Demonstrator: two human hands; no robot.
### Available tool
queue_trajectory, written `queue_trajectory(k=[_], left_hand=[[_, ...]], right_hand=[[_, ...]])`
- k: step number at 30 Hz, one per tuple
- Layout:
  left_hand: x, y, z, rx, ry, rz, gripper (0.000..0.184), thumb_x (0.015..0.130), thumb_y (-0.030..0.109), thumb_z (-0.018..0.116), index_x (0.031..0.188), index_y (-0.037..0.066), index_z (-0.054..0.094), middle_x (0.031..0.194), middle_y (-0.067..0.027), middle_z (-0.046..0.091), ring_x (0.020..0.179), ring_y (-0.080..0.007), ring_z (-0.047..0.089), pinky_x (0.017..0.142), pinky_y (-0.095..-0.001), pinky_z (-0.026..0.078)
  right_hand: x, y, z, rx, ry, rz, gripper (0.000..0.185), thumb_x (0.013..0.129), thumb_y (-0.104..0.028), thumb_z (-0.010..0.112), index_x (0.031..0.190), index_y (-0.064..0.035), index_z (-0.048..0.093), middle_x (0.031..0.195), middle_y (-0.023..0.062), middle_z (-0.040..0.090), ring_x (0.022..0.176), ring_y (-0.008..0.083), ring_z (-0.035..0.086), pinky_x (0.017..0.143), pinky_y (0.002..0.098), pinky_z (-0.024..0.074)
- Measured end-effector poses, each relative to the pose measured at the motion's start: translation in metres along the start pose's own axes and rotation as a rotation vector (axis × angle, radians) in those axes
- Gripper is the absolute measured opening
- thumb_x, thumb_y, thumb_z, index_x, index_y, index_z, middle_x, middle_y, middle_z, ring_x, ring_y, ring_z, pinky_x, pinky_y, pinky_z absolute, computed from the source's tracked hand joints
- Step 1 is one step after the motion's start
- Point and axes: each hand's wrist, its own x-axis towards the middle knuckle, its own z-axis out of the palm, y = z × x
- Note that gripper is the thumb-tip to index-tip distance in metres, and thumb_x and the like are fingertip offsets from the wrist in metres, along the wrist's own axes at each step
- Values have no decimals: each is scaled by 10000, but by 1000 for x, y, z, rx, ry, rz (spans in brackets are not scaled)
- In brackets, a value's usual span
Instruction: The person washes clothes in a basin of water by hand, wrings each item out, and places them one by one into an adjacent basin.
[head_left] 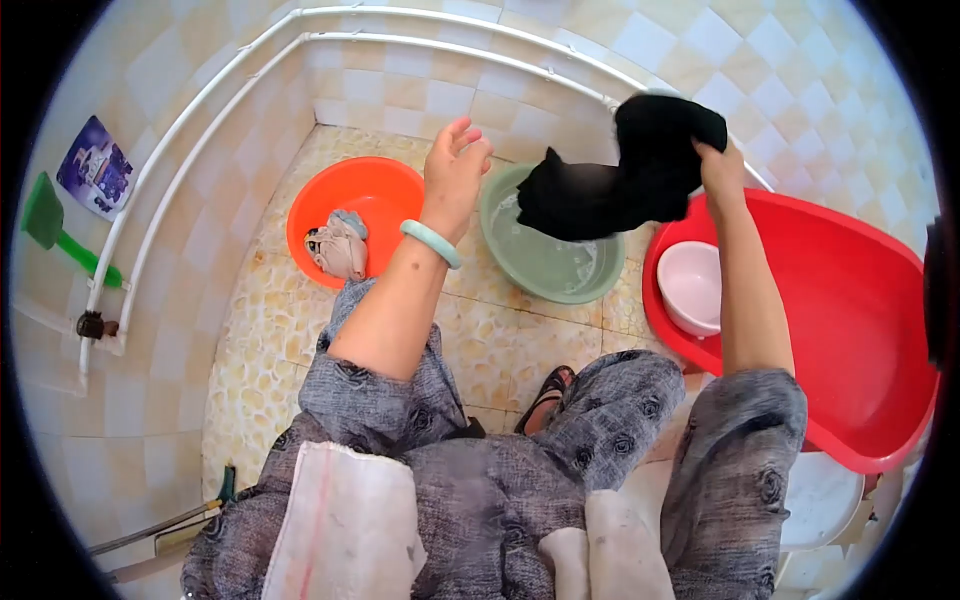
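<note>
My right hand (722, 172) grips a black cloth garment (655, 160) by its right end. The garment hangs bunched in the air above the green basin (497, 255) and reaches left over the basin's back edge; its exact kind I cannot make out. Some water with suds shows in that basin. My left hand (457, 165) is raised between the green basin and the orange basin (390, 180), its fingers loosely bent and apart with nothing in them. A pale green bangle (431, 244) circles the left wrist. Crumpled light cloths (340, 247) lie in the orange basin.
To the right stands a large red tub (850, 300) with a small pink basin (690, 288) inside its left end. White pipes (430, 12) run along the tiled wall. A green scoop (45, 212) and a purple pouch (97, 168) are at the left wall.
</note>
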Motion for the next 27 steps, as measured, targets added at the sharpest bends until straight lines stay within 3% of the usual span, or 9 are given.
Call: queue_trajectory(k=[2,5,8,13,16,18,20,24,27], left_hand=[[3,0,-3,-70,12,2,510,892,150,570,1337,-9,378,1276,-150,474,1046,-206,563,874,-321,472],[-5,19,-1,-162,-4,2,462,903,166,567,1301,-7,410,1232,-141,507,1023,-215,576,879,-334,473],[-4,41,-10,-288,-2,52,415,910,176,568,1262,-5,444,1172,-131,553,1013,-228,586,884,-344,474],[-27,112,-76,-294,39,302,371,923,177,555,1238,-1,473,1142,-128,585,1022,-236,591,893,-351,470],[-54,124,-144,-76,126,340,361,933,178,538,1246,8,477,1176,-132,576,1038,-228,585,907,-353,465],[-83,111,-194,23,255,278,371,936,198,537,1254,15,480,1185,-133,575,1052,-220,579,917,-352,460],[-123,88,-239,92,394,173,379,932,214,547,1252,20,485,1173,-124,582,1054,-210,576,915,-343,459],[-214,38,-302,194,640,-179,352,921,204,565,1218,21,511,1114,-97,601,998,-180,591,877,-311,485],[-263,1,-327,200,684,-354,338,913,198,569,1200,26,523,1098,-97,607,933,-170,605,822,-289,495]], right_hand=[[13,-17,20,263,3,-30,277,785,-30,574,1049,49,599,917,89,635,817,167,565,769,286,437],[21,-33,50,674,25,116,239,792,-22,585,1023,39,587,900,108,622,782,212,594,709,331,479],[34,-39,85,710,-56,250,231,791,-21,583,1008,57,582,867,115,616,763,227,608,658,352,497],[33,-26,172,770,-215,339,220,817,-111,557,964,46,604,829,62,566,730,165,503,650,311,428],[16,-34,224,877,-282,271,206,744,-22,615,942,33,598,861,136,647,774,258,634,712,372,526],[-6,-54,251,845,-188,321,254,727,-23,640,968,19,570,872,109,627,758,248,617,693,366,523],[-14,-55,293,1026,-238,253,252,721,-27,651,958,4,571,854,105,622,740,244,615,675,364,524],[-68,-110,311,965,-325,368,303,719,-44,674,1005,-5,581,891,120,638,729,242,628,707,355,531],[-88,-84,356,696,-573,193,475,704,-174,729,1087,40,545,1016,172,624,900,275,607,812,379,492]])
